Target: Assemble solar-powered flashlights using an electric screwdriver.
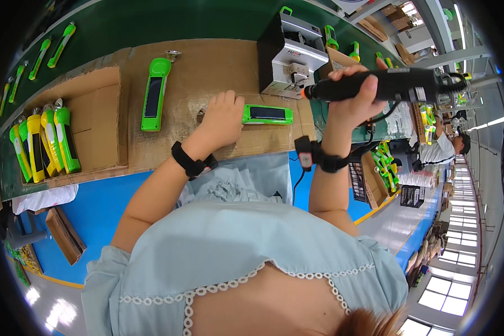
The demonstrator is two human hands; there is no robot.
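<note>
My left hand is closed over the head end of a green solar flashlight, which lies on the cardboard-covered bench with its dark panel facing up. Part of a silver reflector shows beside that hand's fingers. My right hand grips a black electric screwdriver, held up off the bench with its orange-tipped end pointing left. Farther left, a second green solar flashlight lies untouched, a loose silver reflector at its top. Both my wrists carry black straps.
Behind the flashlight stands a black and grey box-shaped machine. An open cardboard box at left holds several green and yellow flashlights. More flashlights lie on the green surface beyond. Another person sits far right, near a crate.
</note>
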